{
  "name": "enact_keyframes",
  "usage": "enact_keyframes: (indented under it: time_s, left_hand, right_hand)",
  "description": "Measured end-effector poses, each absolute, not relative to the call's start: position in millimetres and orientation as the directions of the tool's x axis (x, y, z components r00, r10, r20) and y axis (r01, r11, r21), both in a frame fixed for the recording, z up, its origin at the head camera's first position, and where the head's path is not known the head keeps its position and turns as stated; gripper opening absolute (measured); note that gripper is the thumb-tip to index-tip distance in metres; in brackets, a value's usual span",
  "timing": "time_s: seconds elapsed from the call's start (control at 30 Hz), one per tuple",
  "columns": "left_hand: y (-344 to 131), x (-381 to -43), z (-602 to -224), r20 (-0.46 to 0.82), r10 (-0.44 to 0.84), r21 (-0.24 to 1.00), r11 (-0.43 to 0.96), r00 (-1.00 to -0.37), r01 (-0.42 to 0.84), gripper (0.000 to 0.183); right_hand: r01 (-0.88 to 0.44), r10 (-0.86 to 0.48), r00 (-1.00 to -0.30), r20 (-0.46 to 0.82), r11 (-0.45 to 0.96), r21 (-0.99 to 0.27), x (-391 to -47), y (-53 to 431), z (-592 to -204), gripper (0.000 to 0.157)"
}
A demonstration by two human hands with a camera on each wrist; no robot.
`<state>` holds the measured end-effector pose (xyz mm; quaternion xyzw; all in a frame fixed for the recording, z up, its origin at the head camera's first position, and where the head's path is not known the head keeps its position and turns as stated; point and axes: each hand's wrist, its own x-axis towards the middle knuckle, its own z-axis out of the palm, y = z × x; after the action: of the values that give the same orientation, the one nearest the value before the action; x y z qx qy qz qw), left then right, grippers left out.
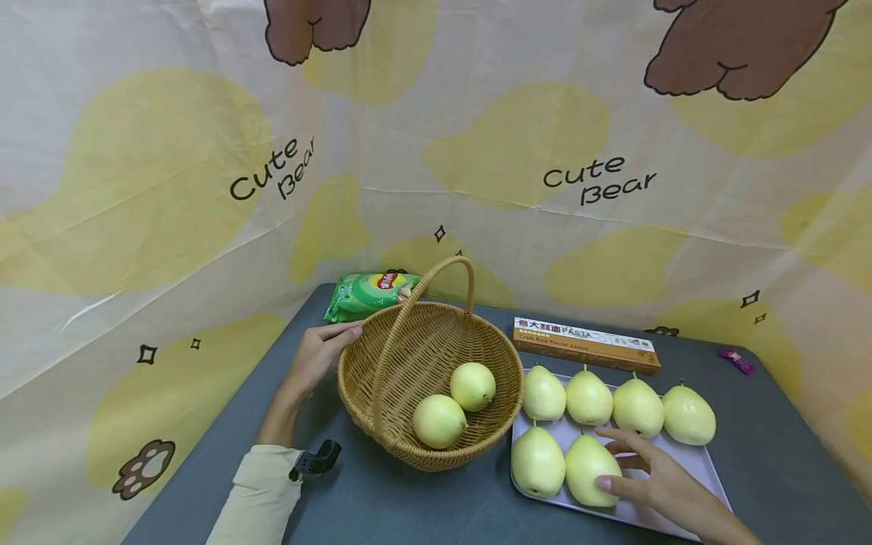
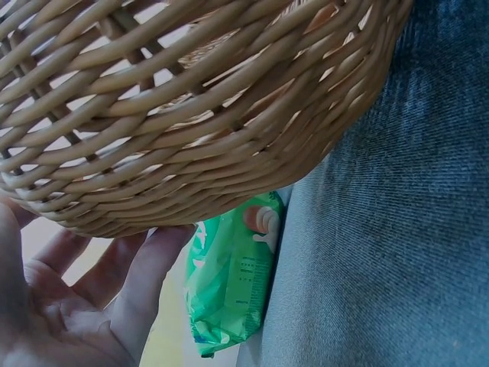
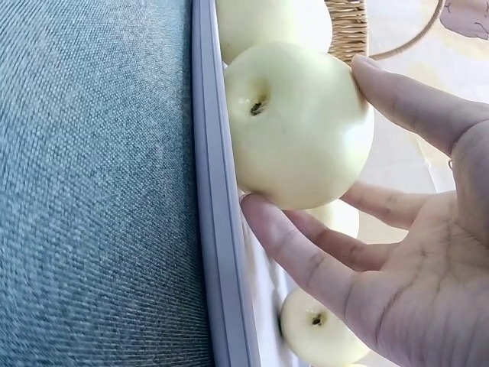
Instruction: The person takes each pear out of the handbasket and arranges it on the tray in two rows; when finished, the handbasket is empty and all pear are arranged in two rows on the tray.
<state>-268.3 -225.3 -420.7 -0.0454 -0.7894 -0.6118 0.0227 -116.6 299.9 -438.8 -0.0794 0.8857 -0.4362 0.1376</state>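
A round wicker basket (image 1: 436, 344) with a tall arched handle stands in the middle of the head view, two pale green pears (image 1: 439, 421) inside it. At its left rim, my left hand (image 1: 316, 359) holds the basket, its fingertips against the weave in the left wrist view. My right hand (image 1: 657, 484) has its thumb and fingers around a pear (image 3: 306, 130) in the front row of a pale tray (image 1: 711, 484). Another pear (image 1: 537, 463) sits left of that one, and several more (image 1: 638, 407) stand in the row behind.
A green chip bag (image 1: 364, 297) lies behind the basket on the left. Behind the tray is a long pasta box (image 1: 586, 344). A small purple wrapped item (image 1: 737, 361) lies at the far right of the dark table (image 1: 402, 507). Printed cloth (image 1: 477, 144) hangs behind.
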Motion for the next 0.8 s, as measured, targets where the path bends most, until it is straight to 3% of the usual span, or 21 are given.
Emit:
enact_keyframes:
  time_s: [0.5, 0.8]
  left_hand:
    - [-225.7, -267.6, -420.3, 0.089, 0.046, 0.966, 0.239, -0.995, 0.097, 0.048]
    - [-225.1, -267.4, -420.0, 0.084, 0.045, 0.965, 0.247, -0.995, 0.092, 0.048]
  right_hand:
    - [0.049, -0.267, -0.935, -0.233, 0.555, -0.831, -117.2, 306.2, -438.6, 0.071]
    - [0.008, -0.229, -0.956, -0.185, 0.609, -0.793, -115.4, 310.5, -433.5, 0.065]
